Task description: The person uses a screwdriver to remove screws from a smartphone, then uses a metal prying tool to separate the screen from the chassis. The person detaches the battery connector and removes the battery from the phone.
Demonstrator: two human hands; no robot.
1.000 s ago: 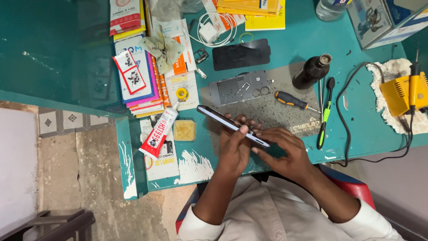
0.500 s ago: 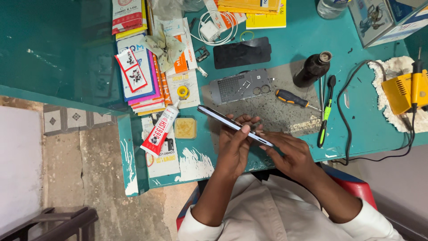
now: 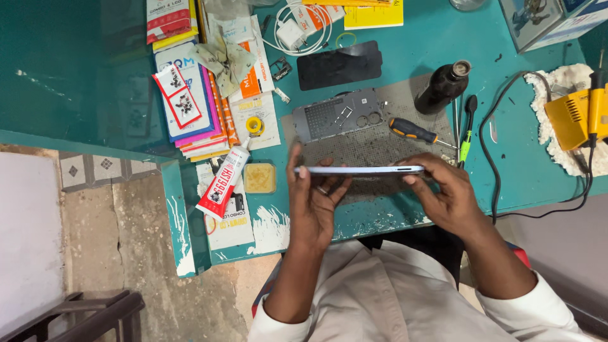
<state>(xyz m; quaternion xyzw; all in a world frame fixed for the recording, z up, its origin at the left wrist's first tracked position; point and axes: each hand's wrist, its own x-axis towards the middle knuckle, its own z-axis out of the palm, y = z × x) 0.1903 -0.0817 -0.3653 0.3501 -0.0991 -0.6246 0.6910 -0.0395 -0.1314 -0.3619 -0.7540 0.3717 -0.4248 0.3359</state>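
Teal tabletop (image 3: 532, 180), pretty cluttered. Both hands clamp a slim phone (image 3: 358, 170) edge-on over the grey work mat (image 3: 380, 142): left hand (image 3: 316, 202) at one end, right hand (image 3: 446, 196) at the other, screwdriver (image 3: 415, 132) probably just clear.

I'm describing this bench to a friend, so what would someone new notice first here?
First, the thin phone held edge-on between the left hand and right hand, just above the grey mat at the middle of the teal table. Then the red and white glue tube lying to the left, and the yellow soldering station at the far right.
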